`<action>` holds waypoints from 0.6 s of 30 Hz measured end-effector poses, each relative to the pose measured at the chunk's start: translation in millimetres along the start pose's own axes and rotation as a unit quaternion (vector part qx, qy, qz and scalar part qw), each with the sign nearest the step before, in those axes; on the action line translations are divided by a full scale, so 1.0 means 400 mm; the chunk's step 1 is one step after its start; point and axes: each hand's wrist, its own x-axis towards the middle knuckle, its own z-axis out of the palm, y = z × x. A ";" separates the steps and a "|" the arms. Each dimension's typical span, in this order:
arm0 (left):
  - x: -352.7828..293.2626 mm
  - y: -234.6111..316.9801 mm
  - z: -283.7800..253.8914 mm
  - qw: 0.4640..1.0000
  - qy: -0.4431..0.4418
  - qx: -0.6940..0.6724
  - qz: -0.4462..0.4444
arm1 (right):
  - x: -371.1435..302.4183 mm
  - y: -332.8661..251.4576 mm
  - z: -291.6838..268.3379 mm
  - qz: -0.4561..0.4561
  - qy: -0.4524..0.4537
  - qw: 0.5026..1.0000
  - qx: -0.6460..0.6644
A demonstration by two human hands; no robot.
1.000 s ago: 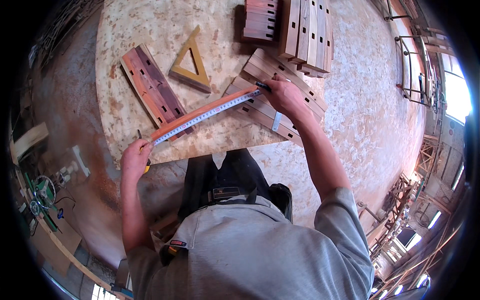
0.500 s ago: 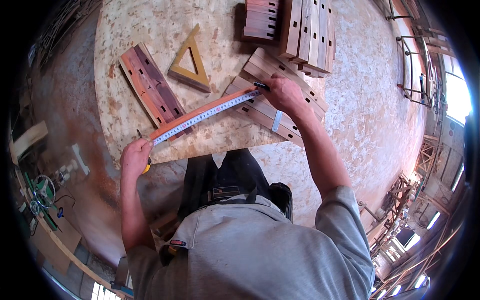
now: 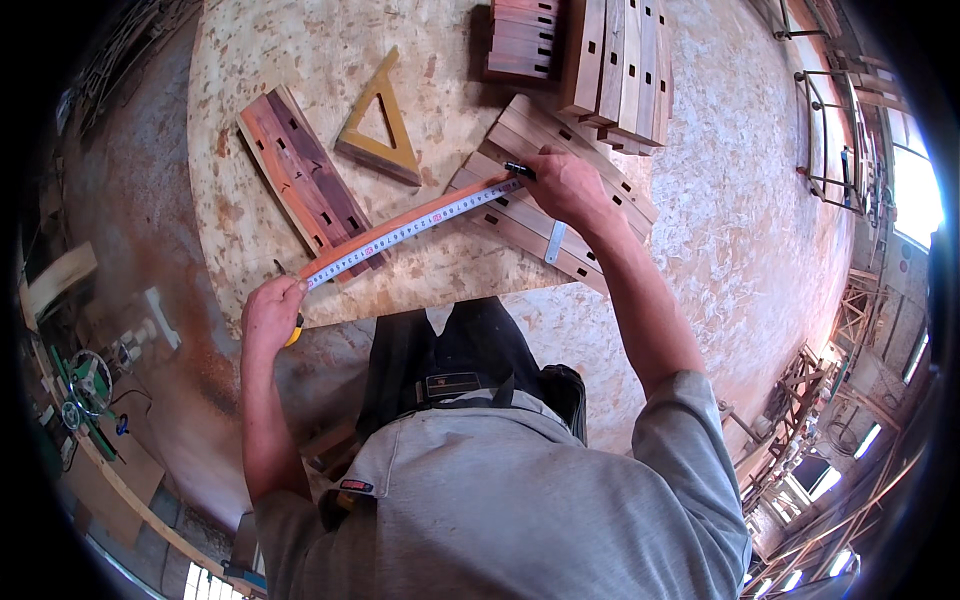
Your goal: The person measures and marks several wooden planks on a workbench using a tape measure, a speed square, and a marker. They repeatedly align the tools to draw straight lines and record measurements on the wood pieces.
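A reddish wooden strip (image 3: pixel 408 218) lies slantwise across other boards, with the white blade of a tape measure (image 3: pixel 415 228) stretched along its near edge. My left hand (image 3: pixel 268 318) is closed around the tape measure at the strip's left end; a bit of its yellow case shows below the fingers. At the far right end of the strip, my right hand (image 3: pixel 568 188) grips a black pen (image 3: pixel 518 170). That hand's fingertips are beside the end of the blade; whether they touch it I cannot tell. Slotted light-brown boards (image 3: pixel 520 215) lie side by side under the right end.
Dark reddish slotted boards (image 3: pixel 300 170) lie at the left of the plywood tabletop (image 3: pixel 440 80). Near them is a yellowish triangular square (image 3: pixel 400 140). Stacked slotted boards (image 3: pixel 615 70) stand at the back right. A short metal rule (image 3: pixel 555 242) rests on the light-brown boards.
My right hand and the pen have shifted very slightly left. The left hand, the strip and the tape blade look the same.
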 end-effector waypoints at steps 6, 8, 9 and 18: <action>0.002 -0.005 0.004 1.000 0.003 -0.007 0.022 | 0.000 -0.005 -0.005 0.000 -0.004 1.000 0.002; 0.003 -0.005 0.002 1.000 0.002 -0.003 0.021 | 0.000 -0.005 -0.005 0.002 -0.005 1.000 0.001; 0.003 -0.003 0.001 1.000 0.002 0.002 0.018 | 0.001 -0.005 -0.005 0.003 -0.005 1.000 0.001; 0.005 0.000 -0.004 1.000 -0.008 -0.003 0.015 | 0.002 -0.009 -0.009 0.009 -0.013 1.000 -0.007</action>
